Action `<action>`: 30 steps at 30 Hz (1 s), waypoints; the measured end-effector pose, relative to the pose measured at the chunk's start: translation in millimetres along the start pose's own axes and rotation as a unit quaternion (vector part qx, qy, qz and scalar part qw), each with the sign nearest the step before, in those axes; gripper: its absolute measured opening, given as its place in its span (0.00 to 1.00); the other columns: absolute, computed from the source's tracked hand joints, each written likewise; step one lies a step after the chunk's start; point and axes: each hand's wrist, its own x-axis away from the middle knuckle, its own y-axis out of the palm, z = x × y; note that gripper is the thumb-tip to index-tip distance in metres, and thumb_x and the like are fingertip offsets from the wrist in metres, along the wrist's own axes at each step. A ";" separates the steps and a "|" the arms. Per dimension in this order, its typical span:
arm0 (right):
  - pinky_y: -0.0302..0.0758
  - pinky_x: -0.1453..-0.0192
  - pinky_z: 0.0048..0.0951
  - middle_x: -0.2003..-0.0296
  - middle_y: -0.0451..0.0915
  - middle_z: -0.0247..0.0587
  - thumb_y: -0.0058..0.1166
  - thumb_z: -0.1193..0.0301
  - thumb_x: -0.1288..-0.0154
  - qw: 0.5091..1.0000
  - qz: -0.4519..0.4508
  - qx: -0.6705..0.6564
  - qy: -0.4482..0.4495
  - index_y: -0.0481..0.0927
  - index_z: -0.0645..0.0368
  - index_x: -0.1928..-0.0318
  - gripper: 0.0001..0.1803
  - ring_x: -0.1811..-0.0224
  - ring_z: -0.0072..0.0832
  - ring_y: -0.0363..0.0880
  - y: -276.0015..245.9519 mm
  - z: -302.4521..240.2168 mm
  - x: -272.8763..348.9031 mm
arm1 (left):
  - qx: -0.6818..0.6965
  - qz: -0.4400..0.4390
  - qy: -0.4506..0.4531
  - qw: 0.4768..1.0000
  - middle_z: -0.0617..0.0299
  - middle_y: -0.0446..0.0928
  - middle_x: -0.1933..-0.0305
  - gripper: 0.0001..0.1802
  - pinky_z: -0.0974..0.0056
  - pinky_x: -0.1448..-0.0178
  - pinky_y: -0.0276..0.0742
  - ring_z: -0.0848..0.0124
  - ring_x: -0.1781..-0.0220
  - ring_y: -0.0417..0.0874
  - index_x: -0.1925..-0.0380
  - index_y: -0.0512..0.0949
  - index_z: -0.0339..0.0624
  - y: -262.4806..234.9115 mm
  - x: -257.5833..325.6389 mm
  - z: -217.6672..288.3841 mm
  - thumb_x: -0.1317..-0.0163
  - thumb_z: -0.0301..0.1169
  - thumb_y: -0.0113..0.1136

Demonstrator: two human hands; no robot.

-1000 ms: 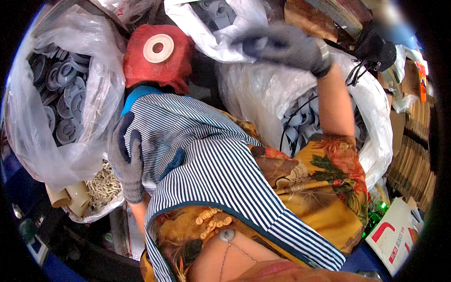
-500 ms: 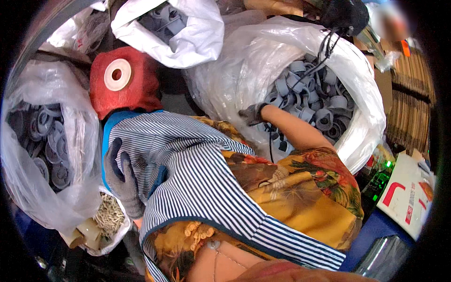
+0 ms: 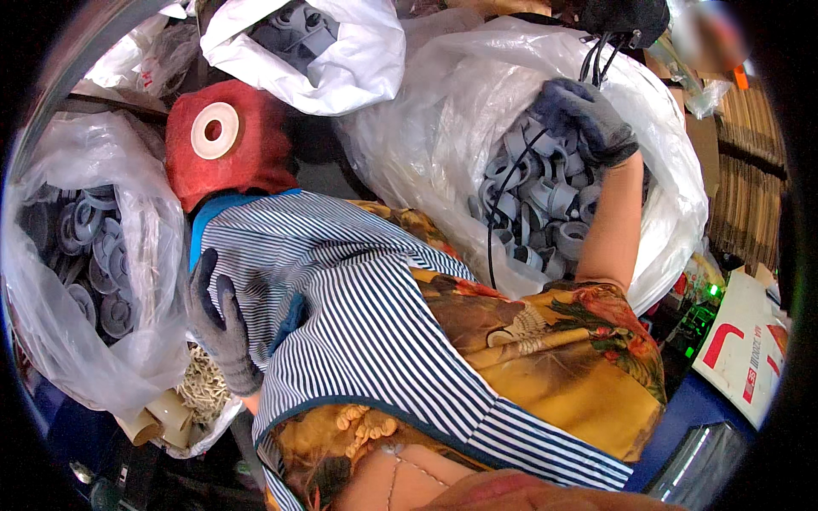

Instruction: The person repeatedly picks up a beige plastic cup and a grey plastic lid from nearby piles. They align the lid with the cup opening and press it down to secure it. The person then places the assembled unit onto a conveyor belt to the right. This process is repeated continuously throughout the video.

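My right hand, in a grey and dark glove, is over the upper part of a large clear plastic bag filled with grey plastic ring-shaped fittings. Its fingers are bent and close together; what they hold, if anything, is hidden. A thin black cord runs down from beside these fingers across the bag. My left hand, also gloved, rests against the striped apron with fingers apart and nothing in it. Beyond it, a cream ring with a central hole lies on red cloth.
At left stands a clear bag of grey round parts. A white sack of grey fittings is at the top. Below left are cardboard tubes. Stacked cardboard and a white box stand at right.
My right hand has moved up and right, from the bag's left side to its upper part. The black cord now hangs farther left. My left hand has stayed put.
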 end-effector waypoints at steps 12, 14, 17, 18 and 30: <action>0.73 0.37 0.27 0.41 0.76 0.38 0.53 0.68 0.30 0.986 -0.083 -0.148 -0.003 0.72 0.61 0.36 0.24 0.41 0.26 0.76 -19.6 166.7 -30.1 | 0.050 0.047 -0.036 0.997 0.46 0.77 0.41 0.20 0.57 0.33 0.67 0.55 0.38 0.75 0.43 0.73 0.30 0.9 28.0 -16.0 0.32 0.29 0.53; 0.74 0.43 0.25 0.42 0.76 0.34 0.55 0.68 0.30 0.970 0.123 -0.208 0.000 0.72 0.60 0.36 0.24 0.45 0.23 0.76 -30.7 193.4 -39.3 | 0.030 0.031 -0.025 0.999 0.46 0.77 0.42 0.20 0.57 0.33 0.68 0.56 0.38 0.76 0.42 0.72 0.30 -4.2 26.1 -13.3 0.32 0.28 0.53; 0.73 0.40 0.31 0.41 0.74 0.41 0.69 0.63 0.41 0.968 0.212 -0.111 -0.072 0.64 0.61 0.33 0.39 0.41 0.31 0.73 -19.1 185.2 -66.6 | 0.052 0.034 0.005 0.998 0.47 0.77 0.42 0.20 0.57 0.32 0.67 0.56 0.39 0.76 0.43 0.73 0.30 1.8 17.4 -17.9 0.33 0.28 0.54; 0.73 0.41 0.31 0.40 0.73 0.44 0.71 0.60 0.43 0.940 0.246 -0.237 0.003 0.63 0.58 0.31 0.43 0.39 0.33 0.71 -0.1 166.8 -65.9 | 0.058 0.041 -0.001 0.997 0.48 0.78 0.42 0.20 0.57 0.31 0.66 0.55 0.39 0.76 0.44 0.74 0.31 8.4 17.2 -22.1 0.33 0.29 0.55; 0.67 0.32 0.46 0.35 0.67 0.60 0.64 0.48 0.46 0.848 0.092 0.521 0.004 0.67 0.45 0.31 0.42 0.36 0.56 0.70 58.3 272.9 -64.6 | 0.040 0.036 -0.010 0.999 0.49 0.78 0.44 0.19 0.56 0.31 0.66 0.53 0.39 0.75 0.45 0.77 0.35 13.5 21.9 -12.5 0.35 0.30 0.56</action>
